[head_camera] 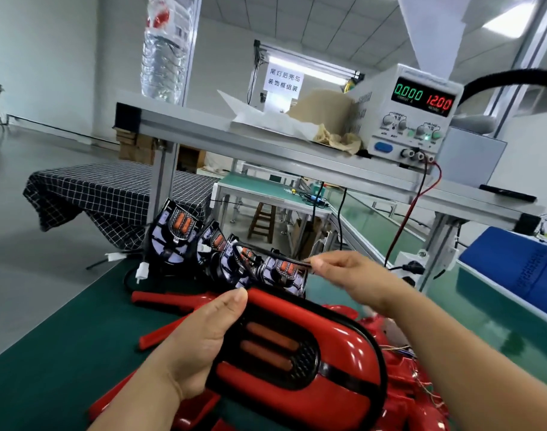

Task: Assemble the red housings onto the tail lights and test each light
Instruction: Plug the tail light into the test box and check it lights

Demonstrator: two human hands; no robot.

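The green table (63,337) fills the lower part of the view. An aluminium-framed shelf (266,144) spans it from above. On the shelf's right end stands a power supply (415,119) whose displays read 0.000 in green and 12.00 in red. A blue bin (521,269) sits at the far right of the table.

Nearest the camera is a tail light (297,359) already fitted in its glossy red housing, with two orange bars showing in a black oval frame. It is held above the table, tilted down to the right. Under it and to its right lies a pile of loose red housings (399,399), with more of them on the mat to its left.

Beyond it, a row of bare tail lights (178,234) stands along the far edge of the table. Each shows a black back and a small orange lens and leans on the next.

The left hand (200,346) grips the left end of the housed tail light, thumb on the upper rim and fingers wrapped behind. The right hand (353,278) is apart from it, higher and farther out. It pinches the end of a thin black cable (266,255) between thumb and forefinger, and the cable loops left in front of the row.

A red lead (412,209) drops from the power supply's terminals toward the table.
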